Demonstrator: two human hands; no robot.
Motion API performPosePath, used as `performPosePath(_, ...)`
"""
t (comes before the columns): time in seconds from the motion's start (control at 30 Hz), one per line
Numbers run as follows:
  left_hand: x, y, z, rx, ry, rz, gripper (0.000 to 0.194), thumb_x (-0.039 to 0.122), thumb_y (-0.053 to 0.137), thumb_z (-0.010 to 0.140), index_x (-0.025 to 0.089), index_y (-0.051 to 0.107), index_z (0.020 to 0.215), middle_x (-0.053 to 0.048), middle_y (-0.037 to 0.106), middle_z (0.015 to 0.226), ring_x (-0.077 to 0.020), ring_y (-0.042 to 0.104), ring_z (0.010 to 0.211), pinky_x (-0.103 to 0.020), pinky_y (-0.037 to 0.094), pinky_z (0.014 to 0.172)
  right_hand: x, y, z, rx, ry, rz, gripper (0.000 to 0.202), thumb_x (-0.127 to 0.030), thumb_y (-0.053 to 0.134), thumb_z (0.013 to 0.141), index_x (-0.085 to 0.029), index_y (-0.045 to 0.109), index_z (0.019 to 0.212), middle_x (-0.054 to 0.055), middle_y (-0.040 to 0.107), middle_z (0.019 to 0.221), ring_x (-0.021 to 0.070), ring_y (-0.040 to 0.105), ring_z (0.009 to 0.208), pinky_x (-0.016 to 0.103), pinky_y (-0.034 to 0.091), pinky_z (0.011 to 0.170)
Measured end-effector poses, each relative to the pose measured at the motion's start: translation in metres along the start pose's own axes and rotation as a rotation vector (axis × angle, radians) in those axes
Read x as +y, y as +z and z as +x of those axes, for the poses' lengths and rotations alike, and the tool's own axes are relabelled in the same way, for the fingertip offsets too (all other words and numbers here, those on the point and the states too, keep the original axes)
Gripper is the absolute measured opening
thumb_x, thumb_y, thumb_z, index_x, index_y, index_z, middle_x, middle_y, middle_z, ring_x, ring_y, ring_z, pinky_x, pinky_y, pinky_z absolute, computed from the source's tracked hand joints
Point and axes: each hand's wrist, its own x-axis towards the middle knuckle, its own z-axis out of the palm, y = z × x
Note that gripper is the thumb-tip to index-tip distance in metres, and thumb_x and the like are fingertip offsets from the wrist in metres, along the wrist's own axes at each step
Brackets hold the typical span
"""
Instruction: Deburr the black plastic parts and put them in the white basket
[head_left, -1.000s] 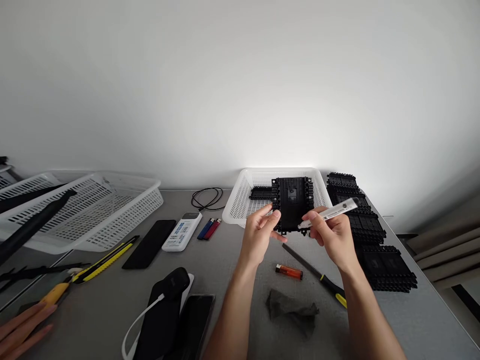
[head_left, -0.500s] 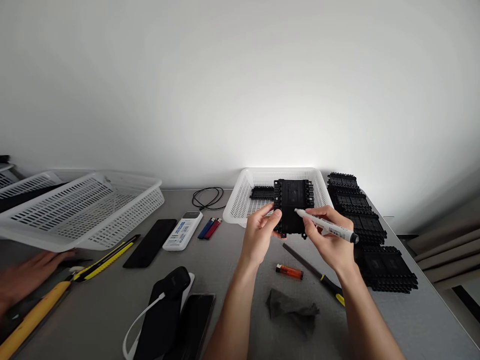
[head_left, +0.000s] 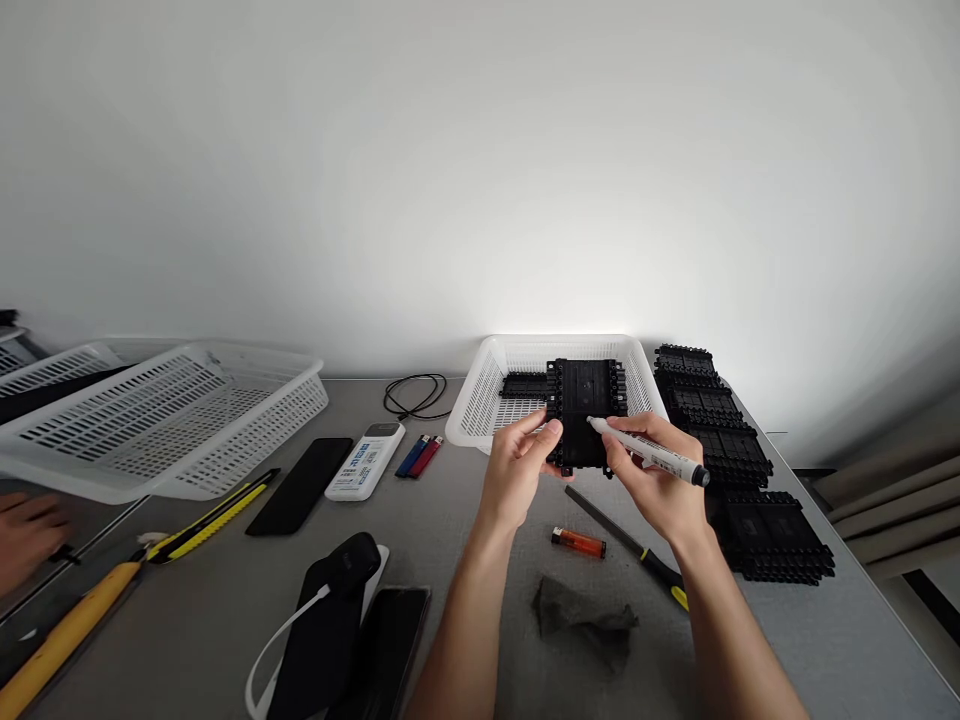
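My left hand (head_left: 523,458) grips the left edge of a black plastic panel (head_left: 585,395) with toothed sides, thumb in front and fingers partly hidden behind. The panel is held up in front of a white basket (head_left: 480,400). In my right hand (head_left: 656,470) is a white marker (head_left: 664,455), its black end pointing right and its pale tip against or very close to the panel's middle. Inside the basket lies another black panel (head_left: 523,385). Stacks of similar panels (head_left: 776,535) stand on the right of the table.
Below my hands lie an orange lighter (head_left: 579,542), a file (head_left: 622,535) and a dark cloth (head_left: 585,618). Further left are phones (head_left: 300,485), a power bank (head_left: 366,462), two lighters (head_left: 420,456), a yellow cutter (head_left: 214,520) and more baskets (head_left: 172,420). Another person's hand (head_left: 30,540) is at far left.
The marker and my right hand have shifted very slightly left; the panel stays nearly in place. The other person's hand at far left has drawn back leftward.
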Motion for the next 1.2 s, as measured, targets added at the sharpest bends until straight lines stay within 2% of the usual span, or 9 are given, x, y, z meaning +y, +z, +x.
performPosePath(0.27,-0.001,0.0,0.0,0.046,-0.001,-0.012,0.06,0.046,0.079,0.069,0.004,0.07,0.111,-0.007,0.07,0.077,-0.0167,0.06,0.062,-0.029,0.056,0.046,0.003,0.002,0.0,0.003,-0.027,0.01,0.007,-0.026,0.064,0.086,-0.021,0.069,0.085,0.003,0.071,0.079,0.0136,0.059,0.058,0.027,0.047,0.048)
performPosePath(0.4,-0.002,-0.002,0.001,0.028,-0.021,-0.022,0.066,0.046,0.078,0.07,0.004,0.066,0.12,-0.011,0.073,0.085,-0.0217,0.066,0.068,-0.032,0.058,0.047,0.004,0.002,-0.001,0.059,-0.022,0.056,0.007,-0.027,0.066,0.086,-0.021,0.069,0.086,0.005,0.073,0.082,0.0149,0.062,0.061,0.026,0.047,0.046)
performPosePath(0.5,-0.006,-0.005,0.002,0.033,-0.049,0.005,0.072,0.048,0.076,0.072,0.005,0.061,0.128,-0.018,0.072,0.11,-0.0325,0.07,0.091,-0.036,0.061,0.053,0.005,0.001,-0.003,0.186,-0.006,0.108,0.01,-0.03,0.07,0.085,-0.021,0.07,0.089,0.005,0.073,0.083,0.0153,0.064,0.06,0.025,0.049,0.046)
performPosePath(0.57,-0.008,-0.008,0.003,0.047,-0.044,0.063,0.072,0.05,0.074,0.074,0.008,0.059,0.131,-0.019,0.063,0.132,-0.0377,0.063,0.114,-0.038,0.063,0.062,0.005,0.0,-0.004,0.254,0.0,0.127,0.014,-0.032,0.07,0.084,-0.021,0.071,0.094,0.005,0.072,0.08,0.0153,0.064,0.059,0.025,0.05,0.046)
performPosePath(0.63,-0.009,-0.01,0.002,0.032,-0.02,0.15,0.07,0.051,0.072,0.077,0.011,0.058,0.133,-0.017,0.058,0.139,-0.0372,0.055,0.127,-0.04,0.062,0.078,0.005,-0.001,-0.005,0.262,0.012,0.13,0.019,-0.032,0.069,0.085,-0.021,0.072,0.1,0.004,0.072,0.08,0.0155,0.065,0.058,0.026,0.052,0.046)
performPosePath(0.7,-0.01,-0.011,0.002,-0.006,0.009,0.232,0.066,0.052,0.069,0.079,0.013,0.06,0.132,-0.015,0.061,0.135,-0.0349,0.054,0.128,-0.041,0.055,0.094,0.005,-0.002,-0.005,0.237,0.014,0.107,0.022,-0.032,0.067,0.087,-0.021,0.072,0.106,0.004,0.073,0.083,0.016,0.067,0.06,0.027,0.054,0.048)
performPosePath(0.77,-0.009,-0.01,0.001,-0.03,0.038,0.287,0.064,0.053,0.067,0.081,0.014,0.062,0.13,-0.014,0.065,0.131,-0.0338,0.057,0.125,-0.042,0.051,0.1,0.006,-0.001,-0.004,0.223,-0.002,0.063,0.024,-0.032,0.066,0.088,-0.021,0.072,0.109,0.005,0.073,0.086,0.0167,0.068,0.062,0.028,0.056,0.05)
performPosePath(0.97,-0.01,-0.009,0.0,-0.054,0.071,0.349,0.065,0.054,0.066,0.082,0.013,0.06,0.131,-0.015,0.067,0.128,-0.0331,0.061,0.12,-0.04,0.053,0.095,0.01,0.001,-0.002,0.235,-0.018,0.024,0.026,-0.031,0.064,0.089,-0.021,0.072,0.112,0.007,0.073,0.09,0.0177,0.068,0.066,0.03,0.058,0.055)
performPosePath(1.2,-0.014,-0.013,0.002,-0.106,0.076,0.322,0.064,0.055,0.066,0.082,0.013,0.062,0.13,-0.013,0.065,0.131,-0.0347,0.058,0.123,-0.046,0.048,0.102,0.009,0.0,-0.001,0.234,-0.015,0.004,0.024,-0.028,0.063,0.089,-0.02,0.073,0.11,0.006,0.072,0.09,0.017,0.068,0.067,0.031,0.059,0.059)
